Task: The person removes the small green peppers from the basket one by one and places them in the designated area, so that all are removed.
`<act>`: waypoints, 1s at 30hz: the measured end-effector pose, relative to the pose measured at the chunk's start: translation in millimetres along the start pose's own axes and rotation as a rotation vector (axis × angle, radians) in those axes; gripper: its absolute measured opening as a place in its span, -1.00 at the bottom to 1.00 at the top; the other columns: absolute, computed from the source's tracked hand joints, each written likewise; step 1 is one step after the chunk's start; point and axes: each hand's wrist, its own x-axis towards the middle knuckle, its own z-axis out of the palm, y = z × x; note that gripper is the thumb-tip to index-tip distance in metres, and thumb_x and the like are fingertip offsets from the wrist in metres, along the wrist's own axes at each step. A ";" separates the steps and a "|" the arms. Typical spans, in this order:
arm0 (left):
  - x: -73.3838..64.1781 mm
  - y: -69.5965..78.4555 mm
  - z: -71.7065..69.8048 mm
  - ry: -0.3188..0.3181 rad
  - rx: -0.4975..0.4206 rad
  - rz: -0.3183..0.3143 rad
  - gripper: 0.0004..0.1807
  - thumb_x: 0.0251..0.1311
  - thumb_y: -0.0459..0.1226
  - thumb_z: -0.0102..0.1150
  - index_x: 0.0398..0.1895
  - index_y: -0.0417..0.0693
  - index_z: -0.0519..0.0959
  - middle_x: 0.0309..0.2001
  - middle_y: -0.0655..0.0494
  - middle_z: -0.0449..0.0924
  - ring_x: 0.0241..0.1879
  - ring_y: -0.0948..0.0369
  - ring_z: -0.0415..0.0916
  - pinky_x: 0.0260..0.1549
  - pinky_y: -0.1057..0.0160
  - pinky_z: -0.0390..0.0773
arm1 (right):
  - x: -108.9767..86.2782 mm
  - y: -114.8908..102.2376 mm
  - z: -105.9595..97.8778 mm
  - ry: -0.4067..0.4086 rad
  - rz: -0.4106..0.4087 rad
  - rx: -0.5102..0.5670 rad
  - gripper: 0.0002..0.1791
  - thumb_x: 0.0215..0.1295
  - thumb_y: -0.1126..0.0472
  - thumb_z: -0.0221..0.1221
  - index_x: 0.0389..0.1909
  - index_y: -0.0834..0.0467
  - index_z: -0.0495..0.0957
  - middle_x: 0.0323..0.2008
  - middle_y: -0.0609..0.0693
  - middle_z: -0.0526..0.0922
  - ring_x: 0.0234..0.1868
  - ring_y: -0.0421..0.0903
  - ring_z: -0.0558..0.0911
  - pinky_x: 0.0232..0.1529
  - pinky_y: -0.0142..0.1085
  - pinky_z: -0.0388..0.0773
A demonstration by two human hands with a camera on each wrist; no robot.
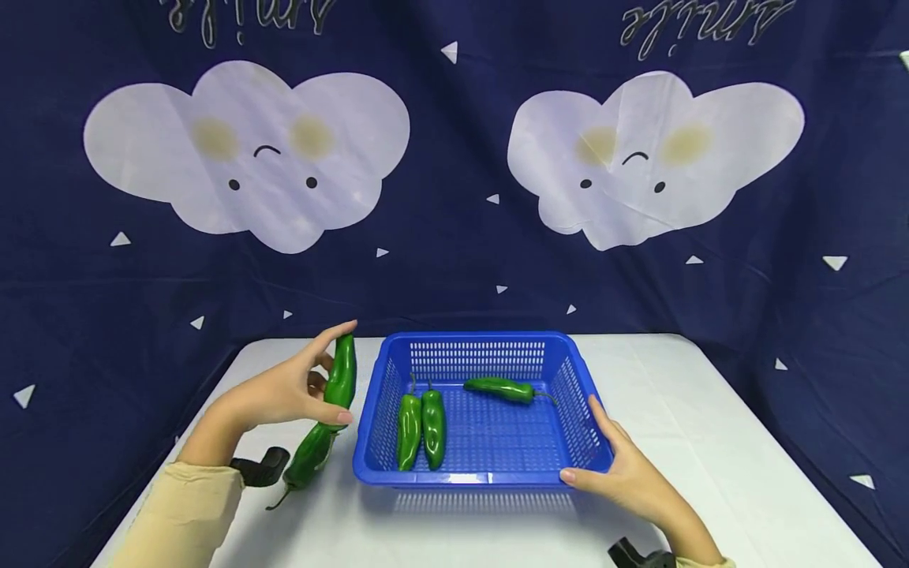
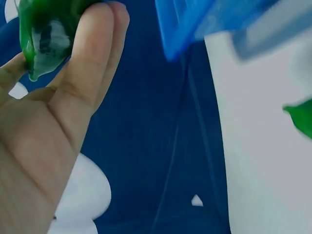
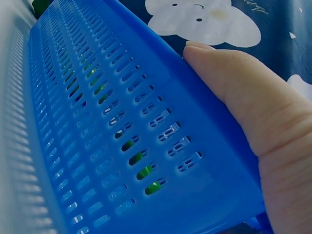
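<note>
My left hand [image 1: 287,390] holds a green chili pepper [image 1: 342,371] between thumb and fingers, left of the blue basket [image 1: 490,479]. In the left wrist view the held pepper shows at the top left, partly cut off by the frame. Just below that hand another green pepper [image 1: 308,457] lies on the table, its stem towards me. At the basket's near right corner my right hand [image 1: 625,473] grips the rim, with the thumb on the front edge. Inside the basket are two peppers side by side at the left and one pepper [image 1: 500,388] lying crosswise further back.
The basket stands on a white table [image 1: 710,442]. Behind and around the table hangs a dark blue cloth [image 1: 454,237] printed with clouds and small white triangles.
</note>
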 end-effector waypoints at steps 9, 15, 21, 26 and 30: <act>-27.8 -36.1 -19.8 -0.021 0.023 -0.096 0.37 -0.12 -0.14 0.60 0.60 0.35 -0.26 0.03 -0.24 0.35 -0.26 0.08 0.56 -0.30 0.17 0.59 | 1.8 0.1 1.7 -0.011 0.023 -0.008 0.29 0.08 0.00 0.45 0.61 -0.04 -0.31 0.51 0.41 -0.09 0.48 0.44 0.03 0.32 0.43 0.06; -42.7 -77.0 -26.6 -0.050 0.071 -0.212 0.36 -0.13 -0.13 0.60 0.60 0.15 -0.24 -0.04 -0.21 0.35 -0.24 0.07 0.50 -0.25 0.16 0.53 | 2.9 0.3 2.6 -0.012 0.015 -0.004 0.30 0.07 0.00 0.45 0.61 -0.05 -0.31 0.51 0.41 -0.10 0.48 0.44 0.02 0.32 0.44 0.05; -50.2 -114.8 -26.0 -0.076 0.117 -0.291 0.31 -0.08 -0.10 0.58 0.59 -0.01 -0.20 -0.09 -0.16 0.37 -0.21 0.07 0.43 -0.23 0.13 0.48 | 1.5 1.1 3.4 -0.001 0.013 -0.012 0.30 0.06 0.00 0.46 0.61 -0.05 -0.30 0.51 0.42 -0.11 0.49 0.42 -0.01 0.33 0.45 0.02; -52.0 -135.2 -22.2 -0.100 0.124 -0.321 0.29 -0.07 -0.10 0.57 0.57 -0.08 -0.18 -0.13 -0.15 0.42 -0.19 0.06 0.41 -0.15 0.04 0.49 | 0.5 0.3 2.1 0.001 0.006 -0.011 0.29 0.07 0.01 0.45 0.61 -0.05 -0.30 0.51 0.42 -0.10 0.48 0.42 0.02 0.32 0.44 0.05; -50.2 -145.2 -16.4 -0.114 0.114 -0.327 0.29 -0.11 -0.13 0.60 0.57 -0.09 -0.14 -0.13 -0.16 0.45 -0.18 0.05 0.43 -0.13 0.00 0.51 | -0.2 -0.7 -0.1 0.000 0.015 -0.011 0.29 0.08 0.01 0.45 0.61 -0.06 -0.31 0.52 0.41 -0.13 0.49 0.43 0.00 0.32 0.44 0.05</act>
